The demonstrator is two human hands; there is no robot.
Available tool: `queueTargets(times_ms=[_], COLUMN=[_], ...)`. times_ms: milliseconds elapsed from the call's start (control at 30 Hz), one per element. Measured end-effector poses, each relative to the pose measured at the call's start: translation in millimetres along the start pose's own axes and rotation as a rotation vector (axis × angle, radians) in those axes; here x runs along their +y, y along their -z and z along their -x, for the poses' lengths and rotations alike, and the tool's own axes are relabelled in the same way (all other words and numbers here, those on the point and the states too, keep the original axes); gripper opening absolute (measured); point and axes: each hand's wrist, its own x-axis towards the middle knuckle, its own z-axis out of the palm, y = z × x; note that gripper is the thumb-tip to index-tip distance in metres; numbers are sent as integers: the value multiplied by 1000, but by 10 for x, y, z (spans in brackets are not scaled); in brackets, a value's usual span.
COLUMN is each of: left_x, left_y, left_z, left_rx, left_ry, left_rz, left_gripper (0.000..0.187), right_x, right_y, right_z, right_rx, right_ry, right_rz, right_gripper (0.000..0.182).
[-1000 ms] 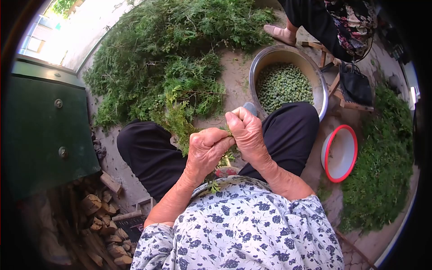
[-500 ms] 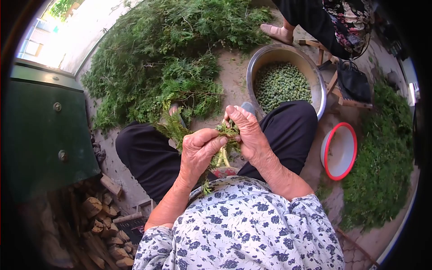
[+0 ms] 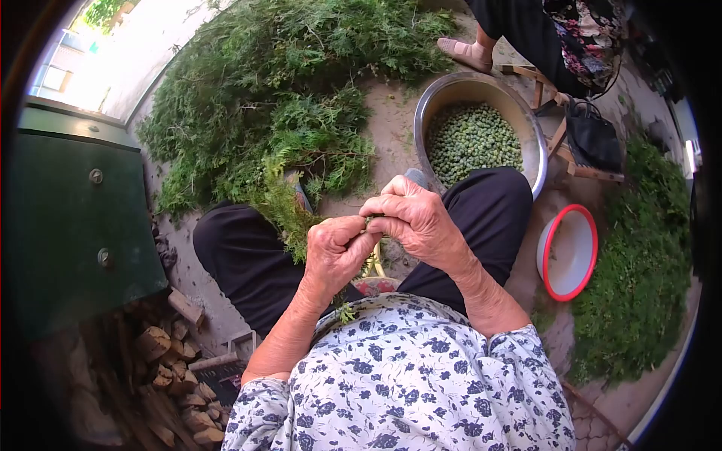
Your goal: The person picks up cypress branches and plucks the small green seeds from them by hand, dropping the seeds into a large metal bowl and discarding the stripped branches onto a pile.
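Observation:
My left hand [image 3: 335, 252] is closed around an evergreen sprig [image 3: 280, 207], whose feathery leaves spread out beyond the knuckles to the left. A small tip hangs below that wrist. My right hand [image 3: 421, 224] meets it at the fingertips, thumb and forefinger pinched on a bit of greenery between the hands. What exactly lies inside that pinch is mostly covered by the fingers. Past my right knee stands a wide metal basin [image 3: 538, 161] with many small green cones [image 3: 474, 143] in it.
A big heap of evergreen branches [image 3: 256, 98] lies ahead. At right are a red-rimmed white basin [image 3: 549, 276] and more cut greenery [image 3: 632, 293]. Another person's foot [image 3: 468, 52] is beyond the metal basin, near a wooden stool [image 3: 594, 171]. Firewood [image 3: 180, 376] and a green metal box [image 3: 75, 225] are left.
My right hand has turned over and lowered, its fingers now pointing left and pinching at my left fingertips. The greenery between the hands is less visible. My left hand stays nearly in place.

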Motion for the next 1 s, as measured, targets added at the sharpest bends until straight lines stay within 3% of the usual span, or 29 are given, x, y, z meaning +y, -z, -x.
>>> queueTargets(times_ms=[133, 200, 233, 300, 367, 567, 633, 733, 767, 833, 900, 1000], left_x=[107, 107, 107, 113, 45, 37, -10, 39, 61, 58, 58, 64], left_y=[-35, -31, -29, 13, 36, 7, 3, 6, 7, -10, -32, -34], left_z=[-7, -7, -5, 4, 19, 13, 36, 14, 6, 4, -8, -33], left_rx=[63, 91, 118, 96, 82, 107, 105, 93, 84, 98, 106, 99], left_ry=[105, 122, 139, 187, 301, 268, 280, 282, 270, 266, 260, 197], left_rz=[154, 194, 233, 288, 400, 491, 485, 437, 398, 385, 374, 421], left_gripper=[12, 13, 14, 20, 21, 24, 25, 22, 17, 18, 19, 19], right_x=[59, 8, 17, 57, 101, 485, 791, 1053, 1186, 1301, 1336, 1288], right_y=[-81, -59, -57, -59, 4, 1000, 1411, 1780, 1907, 2019, 2035, 1966], right_z=[28, 42, 47, 56, 0, 3, 77, 200, 268, 326, 383, 371], right_rx=[102, 98, 97, 203, 301, 807, 855, 850, 848, 777, 791, 928], right_ry=[39, -399, -399, -483, -480, -271, -296, -388, -388, -306, -328, -324], right_rz=[-6, -475, -475, -1021, -1130, -245, 277, 608, 607, 945, 996, 804], right_gripper=[17, 16, 16, 16, 13, 11, 16, 23, 23, 20, 18, 18])
